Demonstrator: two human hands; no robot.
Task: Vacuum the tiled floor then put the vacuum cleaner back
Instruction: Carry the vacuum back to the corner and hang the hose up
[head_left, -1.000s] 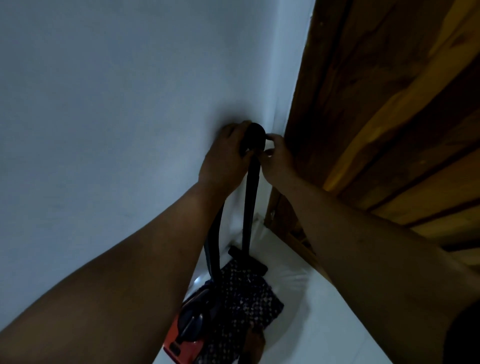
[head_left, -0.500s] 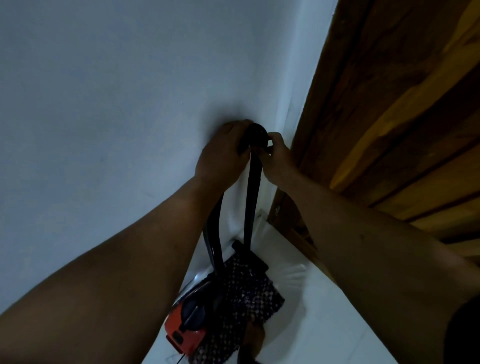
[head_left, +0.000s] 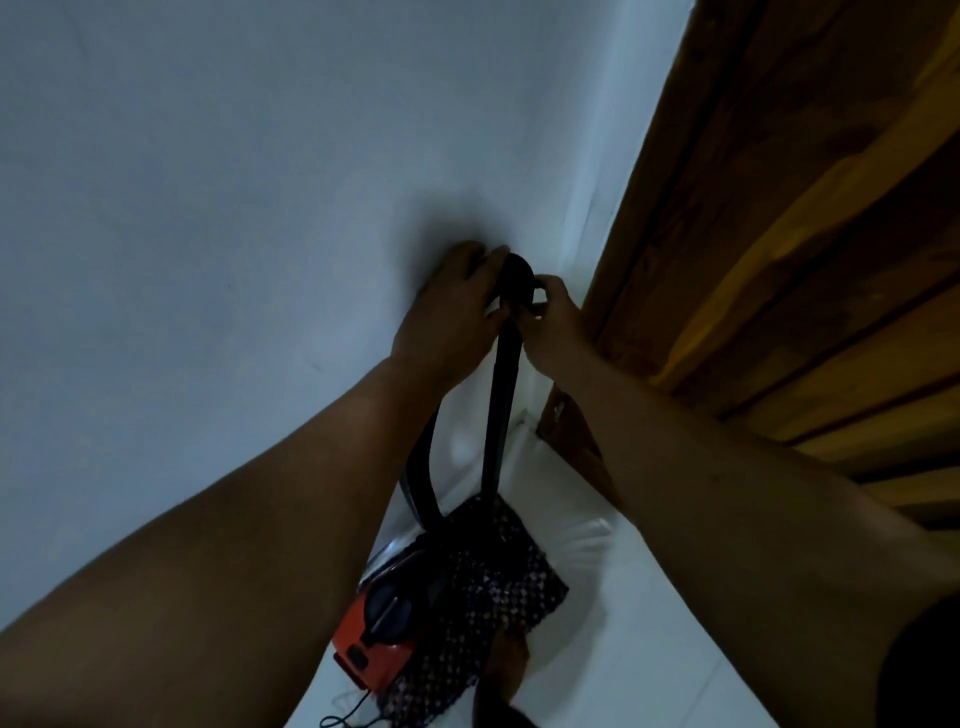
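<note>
Against the wall (head_left: 208, 260), both hands (head_left: 498, 317) grip the vacuum wand (head_left: 501, 395).

Landmark: vacuum wand (head_left: 501, 395), a dark tube standing near-vertical against the white wall (head_left: 234, 208).

Left hand (head_left: 452, 317): just left of the wand's top end, fingers curled towards it, knuckles close to the wall. Right hand (head_left: 550, 322): just right of the wand's top, fingertips pinching at the dark handle end (head_left: 517, 280).

Left of the wand, a dark hose (head_left: 421, 478) curves down to the red vacuum body (head_left: 371, 639), which sits at the wand's foot on the white tiled floor (head_left: 623, 623). A dark patterned cloth (head_left: 493, 582) lies at the wand's base, touching the vacuum body. A thin cord (head_left: 348, 714) trails below the body. Right of the wand stands a wooden door (head_left: 779, 234).
</note>
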